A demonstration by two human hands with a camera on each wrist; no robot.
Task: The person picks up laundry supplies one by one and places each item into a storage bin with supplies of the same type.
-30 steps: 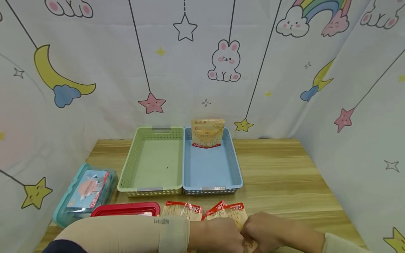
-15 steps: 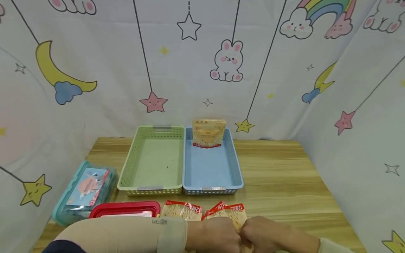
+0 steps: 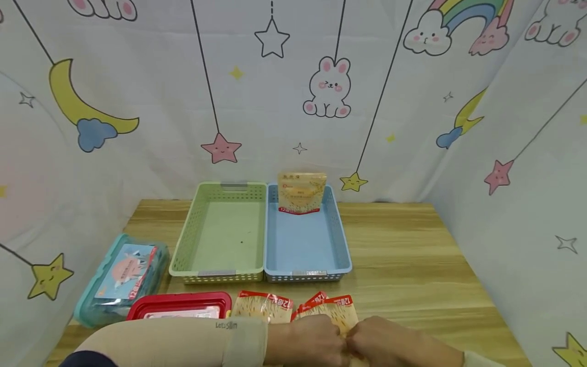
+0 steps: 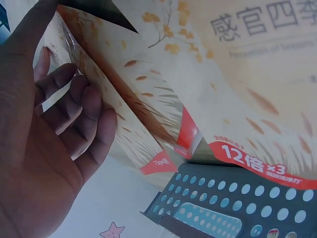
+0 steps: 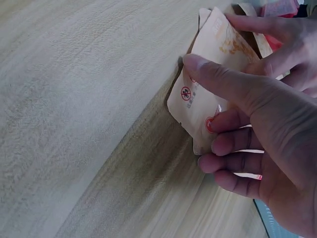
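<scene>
At the near edge of the table, my left hand [image 3: 312, 340] and right hand [image 3: 385, 340] meet over a beige stand-up pouch [image 3: 337, 308] with a red band. Thumb and curled fingers of the right hand pinch its edge in the right wrist view, where the pouch [image 5: 203, 89] shows small red symbols. My left hand [image 4: 54, 114] has its fingers curled at the edge of the same pouch [image 4: 114, 109]. A second pouch [image 3: 316, 300] peeks out behind it. Another similar pouch [image 3: 263, 306] lies to the left, partly covered by the forearm.
Behind the hands stand a green basket [image 3: 181, 250] and a blue basket [image 3: 345, 244]; a beige pouch [image 3: 301, 193] leans upright at the blue one's back. On the left are a teal-lidded box [image 3: 121, 278] and a red-lidded box [image 3: 179, 298], partly behind the left sleeve.
Both hands stay together at the pouch; the left hand and forearm have shifted slightly left. Baskets, boxes and the other pouches have not moved.
</scene>
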